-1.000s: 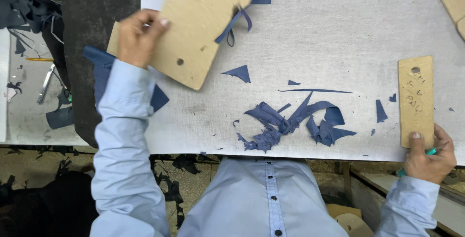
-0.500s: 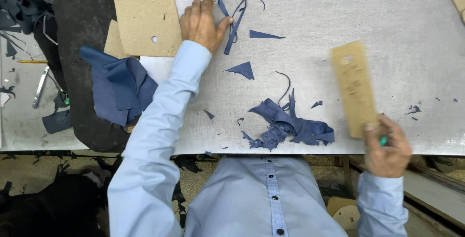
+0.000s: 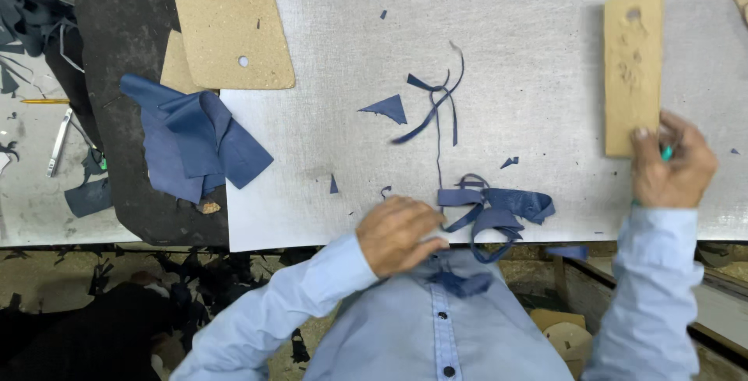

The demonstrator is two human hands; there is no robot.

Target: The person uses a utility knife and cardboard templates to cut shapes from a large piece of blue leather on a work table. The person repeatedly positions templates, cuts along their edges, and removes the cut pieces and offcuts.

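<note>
1. Left hand (image 3: 399, 233) sits at the near edge of the grey table (image 3: 545, 54), knuckles up, fingers curled loosely and pointing right; it grips nothing that shows.
2. Its fingertips (image 3: 438, 217) touch the heap of blue scraps (image 3: 495, 211), which lies right at the table's front edge, some loops hanging over it.
3. One blue scrap (image 3: 461, 283) lies on the person's shirt, just below the heap.
4. Right hand (image 3: 668, 167) is closed on the bottom end of a narrow cardboard template (image 3: 633, 65), thumb pressed on its face.
5. That template lies flat on the right side of the table, long side running away from the person, with a hole near its far end.
6. A green tool (image 3: 667, 152) peeks out between the right hand's fingers; what kind, I cannot tell.
7. Mid-table: a blue triangle (image 3: 387, 107) and thin blue strips (image 3: 436, 104), well apart from both hands.
8. Far left: a big template (image 3: 226, 19) with a hole, and folded blue cloth (image 3: 195, 143) just below it, partly on a dark mat (image 3: 117, 38).
</note>
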